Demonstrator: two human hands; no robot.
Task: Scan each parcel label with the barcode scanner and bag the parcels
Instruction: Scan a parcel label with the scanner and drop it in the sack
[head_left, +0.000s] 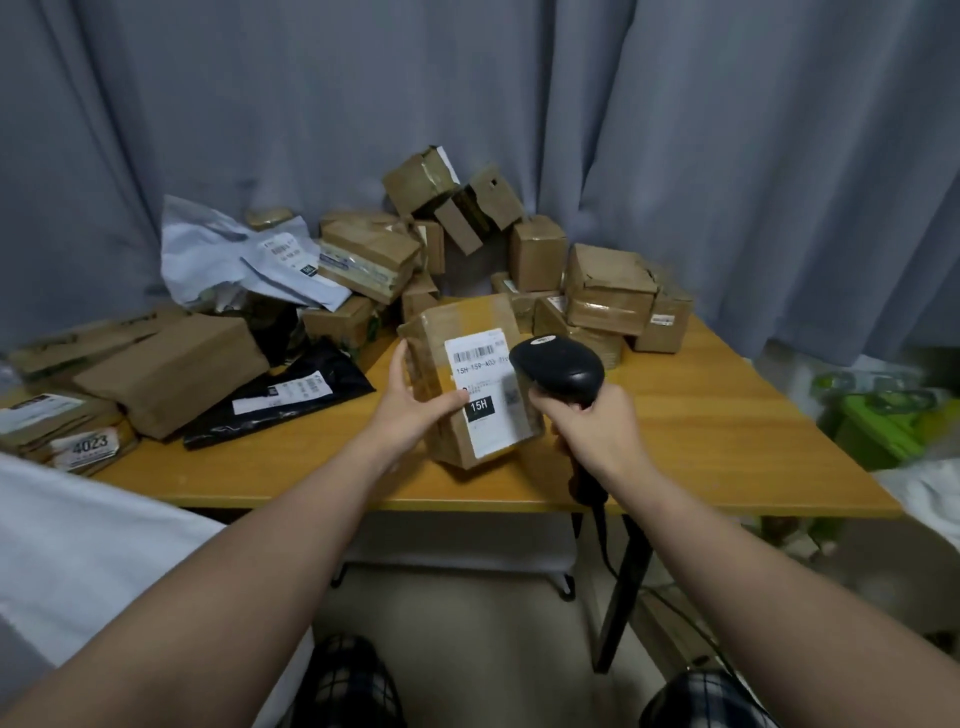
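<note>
Cardboard parcel (467, 384) gripped by left hand (415, 410), scanner (558, 366) in right hand (597, 431).

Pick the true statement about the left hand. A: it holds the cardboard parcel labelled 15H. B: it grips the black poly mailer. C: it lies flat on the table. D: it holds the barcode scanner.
A: the left hand grips the cardboard parcel, thumb at the edge of its white label; the right hand holds the barcode scanner.

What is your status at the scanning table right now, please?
Left hand grips taped parcel, label up. Right hand holds scanner over label. Nothing in the way.
</note>
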